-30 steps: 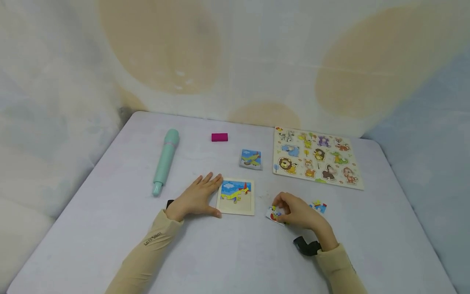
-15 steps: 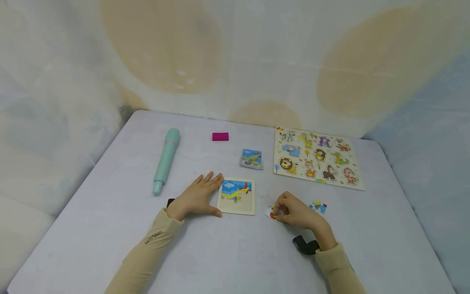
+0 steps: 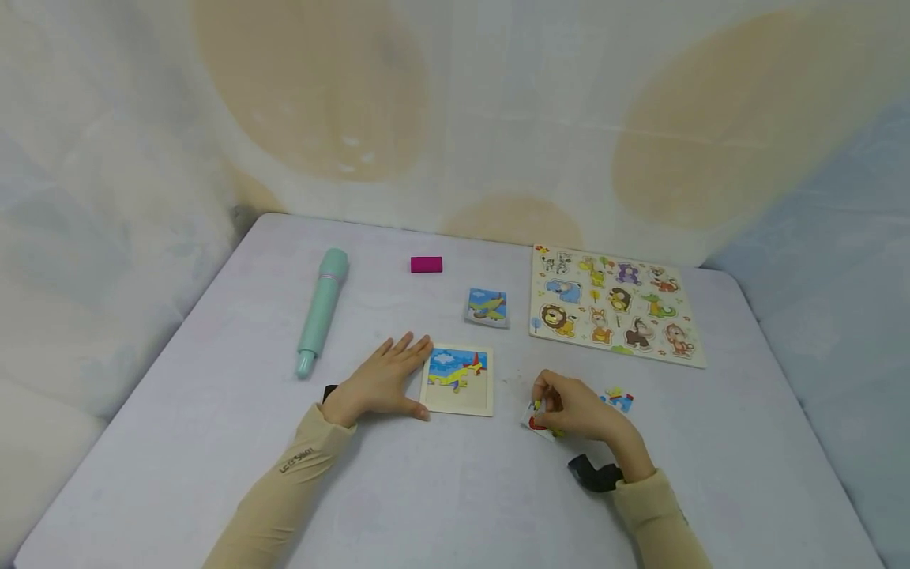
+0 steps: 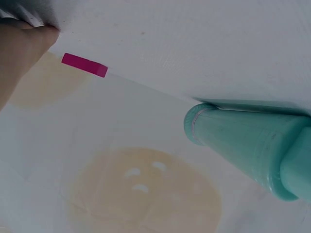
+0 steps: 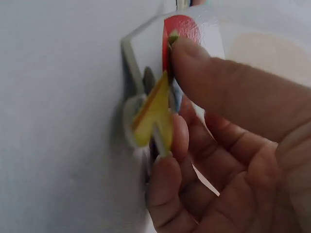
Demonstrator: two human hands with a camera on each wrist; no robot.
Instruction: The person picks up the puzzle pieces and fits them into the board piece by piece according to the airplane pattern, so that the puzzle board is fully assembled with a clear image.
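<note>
My left hand lies with spread fingers along the left edge of a square wooden puzzle tray. The tray's upper part holds pieces of an airplane picture; bare wood shows below. My right hand is to the right of the tray, its thumb and fingers pinching a yellow puzzle piece. Beside it, a white piece with a red patch is partly covered by the thumb. Other puzzle pieces lie past the right hand.
A picture card of the airplane lies behind the tray. An animal puzzle board is at the back right. A magenta block and a mint-green cylinder stand further left. A black band surrounds the right wrist.
The right hand has shifted the white-and-red piece slightly right, and its fingers have changed position on the pieces. The left hand stays still by the tray.
</note>
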